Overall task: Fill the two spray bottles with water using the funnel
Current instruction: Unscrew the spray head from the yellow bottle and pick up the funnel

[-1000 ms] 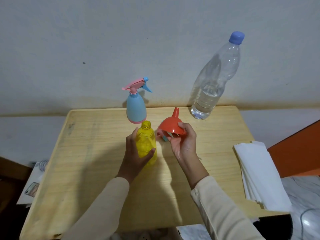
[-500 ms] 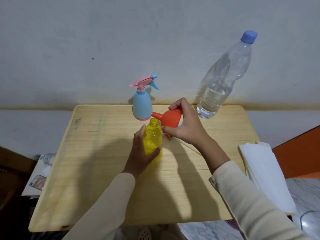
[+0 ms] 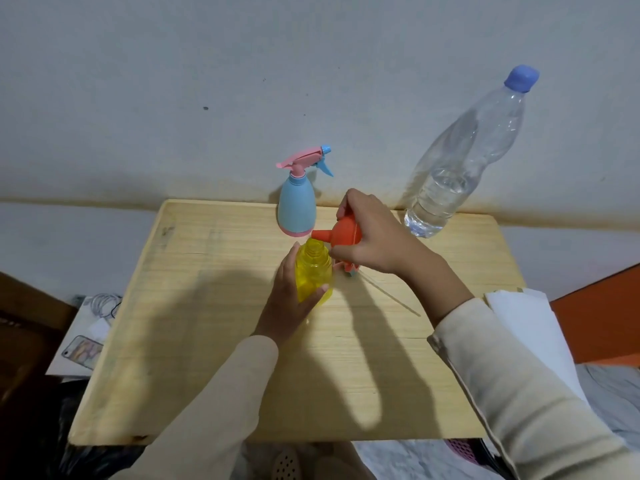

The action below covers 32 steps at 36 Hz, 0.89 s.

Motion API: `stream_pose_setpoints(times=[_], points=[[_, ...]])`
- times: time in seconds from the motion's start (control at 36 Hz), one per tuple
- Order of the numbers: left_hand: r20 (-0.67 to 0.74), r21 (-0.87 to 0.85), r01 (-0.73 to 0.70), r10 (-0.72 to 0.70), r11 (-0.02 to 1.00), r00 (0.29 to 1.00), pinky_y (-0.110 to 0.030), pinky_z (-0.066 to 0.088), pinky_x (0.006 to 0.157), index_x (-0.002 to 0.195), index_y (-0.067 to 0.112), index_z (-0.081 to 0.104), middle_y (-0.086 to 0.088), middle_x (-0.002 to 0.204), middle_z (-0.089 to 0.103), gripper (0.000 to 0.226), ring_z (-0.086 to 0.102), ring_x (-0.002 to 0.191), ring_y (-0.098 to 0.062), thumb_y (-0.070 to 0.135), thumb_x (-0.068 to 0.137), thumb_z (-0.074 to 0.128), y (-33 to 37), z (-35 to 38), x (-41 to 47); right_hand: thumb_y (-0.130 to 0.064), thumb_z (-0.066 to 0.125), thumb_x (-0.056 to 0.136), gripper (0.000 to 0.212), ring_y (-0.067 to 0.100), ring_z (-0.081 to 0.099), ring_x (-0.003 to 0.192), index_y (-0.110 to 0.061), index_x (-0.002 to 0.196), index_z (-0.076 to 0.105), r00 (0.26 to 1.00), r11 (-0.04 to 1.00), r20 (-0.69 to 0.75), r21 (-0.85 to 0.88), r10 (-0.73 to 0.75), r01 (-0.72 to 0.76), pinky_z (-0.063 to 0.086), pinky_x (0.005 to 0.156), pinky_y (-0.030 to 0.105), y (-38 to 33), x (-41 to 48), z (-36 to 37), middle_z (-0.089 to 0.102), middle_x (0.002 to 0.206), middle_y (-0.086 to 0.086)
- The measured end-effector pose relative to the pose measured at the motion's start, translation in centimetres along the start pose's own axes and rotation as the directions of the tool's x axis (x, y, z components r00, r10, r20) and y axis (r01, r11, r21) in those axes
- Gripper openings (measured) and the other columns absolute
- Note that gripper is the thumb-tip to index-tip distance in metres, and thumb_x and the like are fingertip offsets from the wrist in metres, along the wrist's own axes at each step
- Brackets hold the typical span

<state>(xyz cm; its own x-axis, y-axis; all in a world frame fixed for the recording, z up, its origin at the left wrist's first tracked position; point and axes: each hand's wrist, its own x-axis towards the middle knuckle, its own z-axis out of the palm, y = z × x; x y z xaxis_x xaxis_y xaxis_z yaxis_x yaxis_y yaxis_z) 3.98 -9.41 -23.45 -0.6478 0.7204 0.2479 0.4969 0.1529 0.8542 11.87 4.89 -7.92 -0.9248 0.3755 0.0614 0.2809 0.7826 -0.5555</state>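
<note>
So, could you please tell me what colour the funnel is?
Orange-red funnel, clearest in the head view.

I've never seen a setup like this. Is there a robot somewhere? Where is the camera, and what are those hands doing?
No robot here: these are a person's two bare hands, filmed by one wide-angle camera worn on the head, looking down. The left hand grips an open yellow spray bottle standing on the wooden table. The right hand holds an orange funnel, tipped sideways, its spout just above the bottle's mouth, not in it. Behind stand a blue spray bottle with its trigger top on and a capped, partly filled water bottle. Some white sheets lie to the right.
</note>
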Motion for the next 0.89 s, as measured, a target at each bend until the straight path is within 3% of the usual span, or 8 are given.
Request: stream_pose_setpoints(times=[0.08, 0.22, 0.36, 0.5, 0.58, 0.69, 0.78, 0.89], points=[[0.017, 0.01, -0.004, 0.004, 1.0, 1.0, -0.029, 0.029, 0.108, 0.146, 0.03, 0.01, -0.008, 0.147, 0.033, 0.084, 0.032, 0.135, -0.015, 0.05, 0.082, 0.06, -0.3, -0.1, 0.2, -0.037, 0.074, 0.07, 0.043, 0.022, 0.044, 0.083, -0.015, 0.092, 0.045, 0.997, 0.988, 0.053, -0.143, -0.051, 0.058, 0.035, 0.068, 0.035, -0.8, 0.8, -0.5, 0.052, 0.089, 0.002], [0.024, 0.026, -0.025, 0.024, 0.999, 0.999, -0.03, 0.03, 0.11, 0.147, 0.025, 0.011, -0.004, 0.146, 0.033, 0.083, 0.032, 0.134, -0.012, 0.05, 0.083, 0.057, -0.3, -0.1, 0.4, -0.037, 0.07, 0.069, 0.043, 0.023, 0.043, 0.085, -0.016, 0.094, 0.042, 0.987, 0.955, 0.155, -0.283, -0.052, 0.095, 0.031, 0.071, 0.034, -2.0, 1.7, -0.5, 0.052, 0.092, 0.003], [-0.021, 0.004, 0.021, -0.021, 1.0, 1.0, -0.037, 0.031, 0.112, 0.149, 0.018, 0.014, -0.01, 0.147, 0.034, 0.088, 0.034, 0.136, -0.02, 0.05, 0.08, 0.058, -0.4, -0.2, 0.7, -0.031, 0.069, 0.066, 0.047, 0.022, 0.042, 0.092, -0.019, 0.102, 0.041, 0.989, 0.974, 0.135, -0.21, -0.064, 0.091, 0.03, 0.079, 0.036, -2.6, 2.3, 0.1, 0.05, 0.102, 0.001], [-0.049, -0.01, 0.046, -0.046, 0.999, 0.998, -0.027, 0.029, 0.108, 0.148, 0.018, 0.016, -0.002, 0.141, 0.036, 0.087, 0.033, 0.13, -0.009, 0.051, 0.079, 0.057, -0.4, -0.4, 0.7, -0.03, 0.068, 0.072, 0.044, 0.02, 0.044, 0.097, -0.02, 0.107, 0.043, 0.995, 0.991, 0.064, -0.112, -0.072, 0.079, 0.03, 0.082, 0.038, -3.3, 2.8, 0.9, 0.049, 0.106, -0.001], [0.003, 0.025, 0.061, -0.061, 0.998, 0.998, -0.032, 0.035, 0.106, 0.145, 0.005, 0.024, -0.013, 0.135, 0.044, 0.088, 0.042, 0.127, -0.022, 0.053, 0.078, 0.055, -0.6, -0.2, 0.7, -0.032, 0.067, 0.074, 0.038, 0.016, 0.041, 0.093, -0.02, 0.102, 0.044, 0.996, 0.992, 0.055, -0.101, -0.076, 0.081, 0.028, 0.077, 0.035, -3.7, 3.2, 1.6, 0.044, 0.1, -0.006], [0.033, 0.027, 0.056, -0.057, 0.998, 0.998, -0.015, 0.026, 0.102, 0.141, -0.001, 0.029, -0.015, 0.133, 0.045, 0.086, 0.04, 0.123, -0.021, 0.051, 0.077, 0.056, -0.4, 0.0, 0.6, -0.052, 0.06, 0.077, 0.038, 0.017, 0.036, 0.09, -0.023, 0.092, 0.039, 0.996, 0.955, 0.075, -0.288, -0.054, 0.073, 0.03, 0.077, 0.036, -4.1, 3.6, 3.2, 0.041, 0.095, -0.005], [0.034, 0.013, 0.055, -0.055, 0.998, 0.998, -0.013, 0.023, 0.102, 0.143, 0.0, 0.026, -0.015, 0.136, 0.043, 0.088, 0.037, 0.126, -0.017, 0.05, 0.078, 0.057, -0.3, -0.1, 0.7, -0.068, 0.048, 0.08, 0.048, 0.018, 0.038, 0.096, -0.022, 0.092, 0.04, 1.0, 0.944, 0.018, -0.331, 0.003, 0.003, 0.032, 0.082, 0.038, -4.4, 3.6, 4.1, 0.045, 0.102, -0.002], [0.038, -0.001, 0.083, -0.083, 0.997, 0.996, -0.011, 0.023, 0.105, 0.144, 0.003, 0.027, -0.014, 0.14, 0.042, 0.088, 0.037, 0.131, -0.02, 0.045, 0.077, 0.065, -0.5, -0.2, 0.7, -0.072, 0.039, 0.082, 0.061, 0.022, 0.04, 0.118, -0.025, 0.12, 0.049, 0.999, 0.978, 0.004, -0.205, 0.04, -0.038, 0.034, 0.096, 0.043, -4.6, 3.1, 3.4, 0.046, 0.129, 0.0]])
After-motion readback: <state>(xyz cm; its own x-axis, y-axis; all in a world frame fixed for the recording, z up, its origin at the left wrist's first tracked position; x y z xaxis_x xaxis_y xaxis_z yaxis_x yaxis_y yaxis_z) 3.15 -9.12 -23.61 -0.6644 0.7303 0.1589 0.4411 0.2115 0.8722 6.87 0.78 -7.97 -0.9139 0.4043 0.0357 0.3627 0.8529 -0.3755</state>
